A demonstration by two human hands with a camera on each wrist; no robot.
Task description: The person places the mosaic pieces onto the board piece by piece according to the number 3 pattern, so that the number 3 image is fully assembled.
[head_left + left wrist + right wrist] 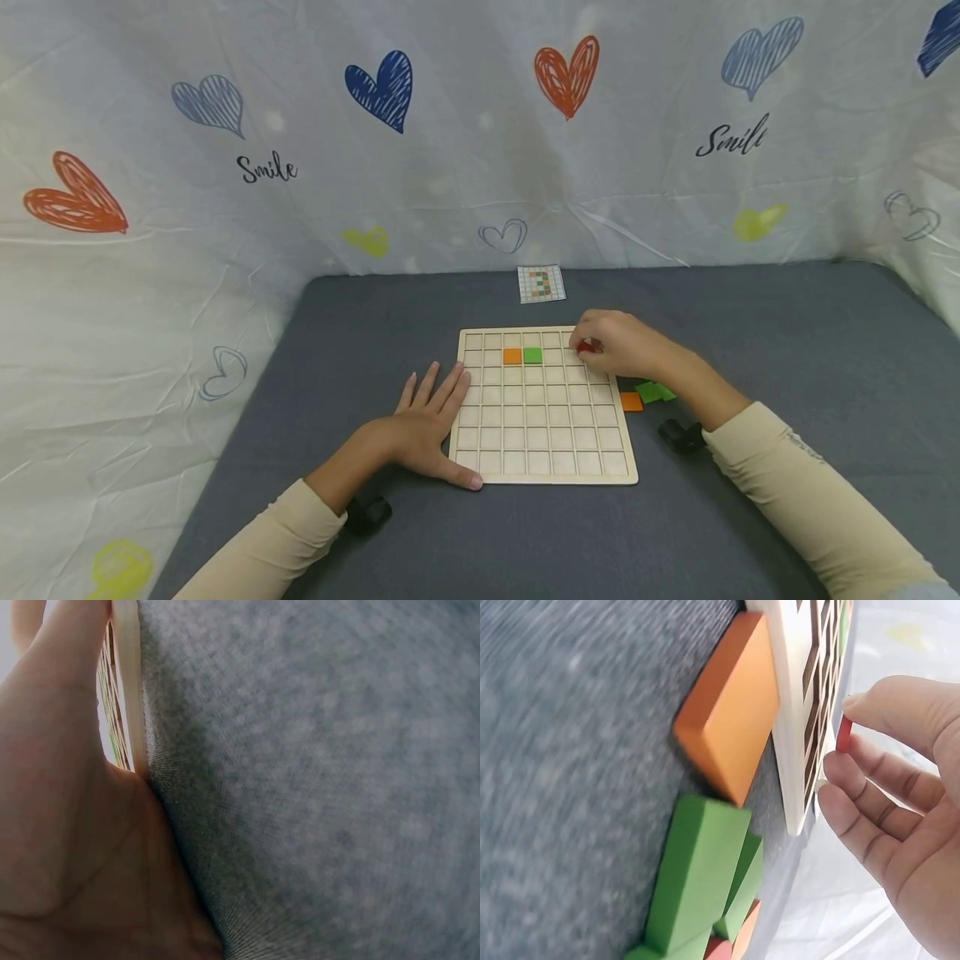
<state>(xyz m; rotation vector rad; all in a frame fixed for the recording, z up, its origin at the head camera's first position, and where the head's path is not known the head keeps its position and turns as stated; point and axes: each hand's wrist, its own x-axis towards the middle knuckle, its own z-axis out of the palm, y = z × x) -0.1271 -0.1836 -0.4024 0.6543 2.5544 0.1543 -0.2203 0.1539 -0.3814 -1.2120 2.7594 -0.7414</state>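
A pale wooden grid board (536, 439) lies on the grey cloth. In its second row sit an orange tile (512, 357) and, just right of it, a green tile (532, 356). My left hand (420, 433) rests against the board's left edge with fingers spread, thumb at the near left corner. Over the upper right of the board, my right hand (618, 343) pinches a red tile (587, 346) between thumb and fingers. The right wrist view shows the red tile (844, 733) edge-on, held above the grid.
Loose tiles lie right of the board: an orange tile (727, 712) by its edge and green tiles (697, 874) overlapping, with red and orange ones partly hidden behind. A small card (542, 284) with a coloured grid pattern lies behind the board. A white curtain (465, 167) hangs at the back.
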